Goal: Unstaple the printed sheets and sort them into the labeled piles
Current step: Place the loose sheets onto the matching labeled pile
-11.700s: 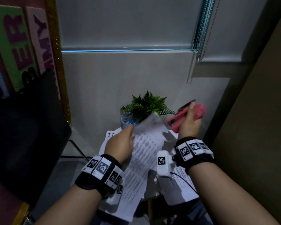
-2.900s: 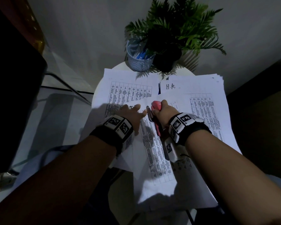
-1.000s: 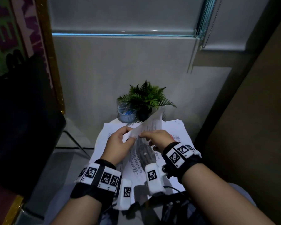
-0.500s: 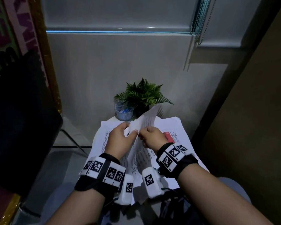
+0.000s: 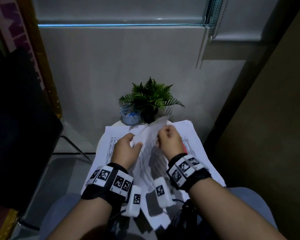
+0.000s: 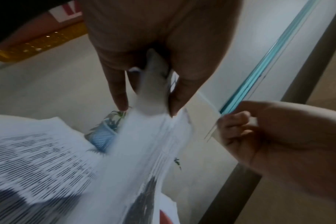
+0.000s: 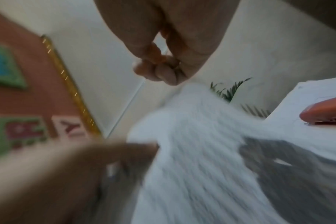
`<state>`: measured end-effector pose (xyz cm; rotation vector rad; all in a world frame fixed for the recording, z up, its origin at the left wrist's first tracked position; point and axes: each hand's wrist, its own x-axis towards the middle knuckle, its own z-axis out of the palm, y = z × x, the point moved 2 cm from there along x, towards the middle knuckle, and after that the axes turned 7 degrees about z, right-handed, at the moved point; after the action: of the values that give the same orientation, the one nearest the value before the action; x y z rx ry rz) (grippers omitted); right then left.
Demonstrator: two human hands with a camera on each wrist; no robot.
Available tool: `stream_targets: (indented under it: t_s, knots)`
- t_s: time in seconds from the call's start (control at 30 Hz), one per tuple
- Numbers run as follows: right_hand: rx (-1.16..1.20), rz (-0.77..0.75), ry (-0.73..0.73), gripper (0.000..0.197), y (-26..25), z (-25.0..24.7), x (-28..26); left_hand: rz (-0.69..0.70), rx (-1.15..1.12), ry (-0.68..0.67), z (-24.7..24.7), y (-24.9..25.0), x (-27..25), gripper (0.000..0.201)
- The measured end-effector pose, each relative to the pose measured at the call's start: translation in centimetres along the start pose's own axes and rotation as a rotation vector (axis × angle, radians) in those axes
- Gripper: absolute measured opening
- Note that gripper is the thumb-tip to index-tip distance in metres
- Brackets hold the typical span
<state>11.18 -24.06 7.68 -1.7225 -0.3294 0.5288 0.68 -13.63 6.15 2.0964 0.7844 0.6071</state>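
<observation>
Sheets (image 5: 146, 135) pinched btwn left hand (image 5: 126, 149) & right hand (image 5: 169, 142).

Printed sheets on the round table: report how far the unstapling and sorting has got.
Done: the red staple remover lies put down on the right pile of printed sheets, so the staple seems out. In hand: the left hand and right hand each pinch a raised printed sheet, pulling the pair apart. Left: lay each on its pile; the labels are not readable now.

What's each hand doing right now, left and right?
Left hand: pinching the top corner of the printed sheets.
Right hand: fingers curled tight, gripping those sheets' other edge.
</observation>
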Motion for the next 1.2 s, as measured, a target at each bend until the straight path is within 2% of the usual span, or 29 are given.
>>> stream_targets:
  t_s: [0.07, 0.17, 0.3, 0.47, 0.67, 0.8, 1.0, 1.07, 1.2]
  knots:
    - [0.112, 0.002, 0.040, 0.013, -1.1, -1.5, 1.3, -0.054, -0.039, 0.004, -0.1, -1.1, 0.0, 0.019]
    - [0.145, -0.014, 0.119, 0.019, -1.7, -4.8, 3.9, -0.053, 0.034, -0.015, -0.4, -1.7, 0.9, 0.011]
    - [-0.183, 0.000, 0.219, 0.028, -1.4, -11.1, 6.2, -0.074, 0.174, -0.041, -1.0, -2.8, 2.8, 0.018]
    - [-0.666, 0.144, 0.307, 0.020, 1.4, -18.3, 8.3, -0.138, 0.256, -0.097, -0.7, -5.1, 3.7, 0.019]
    - [-0.922, 0.359, 0.275, 0.017, 3.8, -22.3, 9.9, -0.179, 0.247, -0.160, 0.6, -6.1, 4.2, 0.025]
    - [-0.932, 0.428, 0.263, 0.021, 4.4, -23.2, 10.7, -0.211, 0.218, -0.169, 0.8, -6.5, 5.0, 0.028]
    - [-0.820, 0.332, 0.318, 0.017, 4.7, -22.0, 11.3, -0.153, 0.227, -0.232, 0.8, -6.6, 5.9, 0.025]
    - [-0.824, 0.273, 0.263, 0.018, 4.5, -20.3, 11.4, -0.145, 0.231, -0.271, 0.8, -6.7, 6.3, 0.022]
    - [-0.896, 0.177, 0.026, 0.016, 4.9, -14.3, 11.8, -0.143, 0.280, -0.326, 0.8, -8.2, 7.4, 0.014]
